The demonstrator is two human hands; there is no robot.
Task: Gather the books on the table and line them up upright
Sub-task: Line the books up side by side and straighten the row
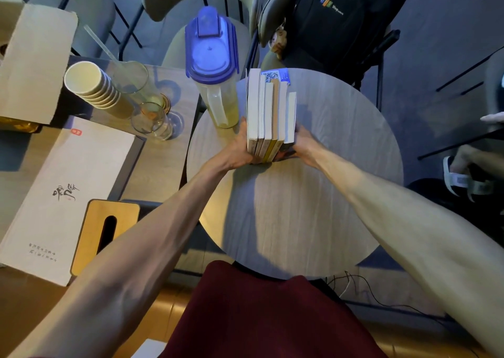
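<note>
Several books stand upright side by side in one tight row on the round grey wooden table, spines toward me, one spine yellow. My left hand presses flat against the row's left side. My right hand presses against its right side, so the row is squeezed between both hands. The bottoms of the books are hidden by their own height.
A clear pitcher with a blue lid stands just left of the books. A blue QR card lies behind them. On the left table are stacked paper cups, glasses, a white menu and a wooden tissue box. A black backpack sits on a chair.
</note>
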